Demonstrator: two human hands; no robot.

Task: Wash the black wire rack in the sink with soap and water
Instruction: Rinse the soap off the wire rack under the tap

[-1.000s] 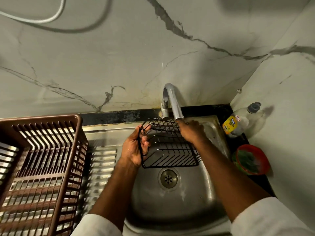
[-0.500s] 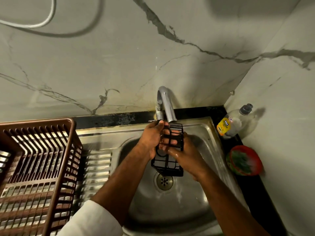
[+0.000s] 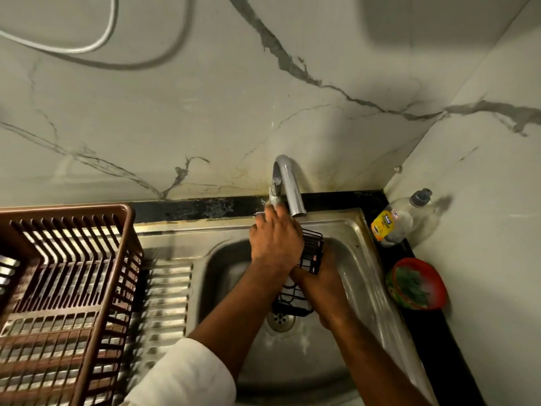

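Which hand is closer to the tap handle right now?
Left. The left hand reaches up with fingers at the tap handle; the right hand is lower, holding the black wire rack.

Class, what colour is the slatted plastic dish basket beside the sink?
Brown; the dish basket shows best in the head view, on the left.

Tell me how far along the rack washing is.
Done: the black wire rack is in the sink under the faucet. In hand: the right hand holds it while the left hand reaches to the faucet base. No running water or suds show; the soap bottle stands aside.
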